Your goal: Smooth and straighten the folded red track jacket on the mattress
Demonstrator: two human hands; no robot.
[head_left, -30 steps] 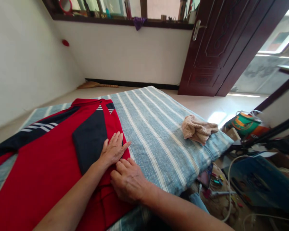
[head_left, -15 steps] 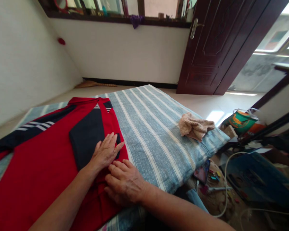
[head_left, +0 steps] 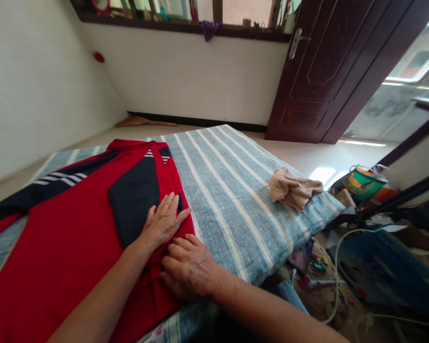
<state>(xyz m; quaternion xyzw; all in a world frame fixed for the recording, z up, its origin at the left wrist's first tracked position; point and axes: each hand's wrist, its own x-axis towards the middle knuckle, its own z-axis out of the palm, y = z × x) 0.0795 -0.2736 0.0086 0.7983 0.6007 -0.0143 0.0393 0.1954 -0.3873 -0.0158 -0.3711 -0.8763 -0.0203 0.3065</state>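
A red jacket (head_left: 67, 247) with dark navy panels and white stripes lies spread on the striped bed cover (head_left: 214, 190). One sleeve (head_left: 57, 183) reaches out to the left, while the other is folded in over the body. My left hand (head_left: 163, 221) lies flat on the folded part, its fingers stretched and the thumb apart. Nearer to me, my right hand (head_left: 191, 267) rests on the jacket's right edge with its fingers slightly bent and its thumb hidden. Both palms face down on the fabric.
A crumpled beige cloth (head_left: 293, 187) lies near the bed's right corner. Beyond it on the floor are a green-and-orange bag (head_left: 366, 183), a blue box (head_left: 386, 267) and a white cable (head_left: 338, 267). A brown door (head_left: 329, 71) and a broom (head_left: 139, 122) are at the back.
The whole view has shifted slightly to the right. Both hands stay in almost the same places on the jacket, which keeps its shape.
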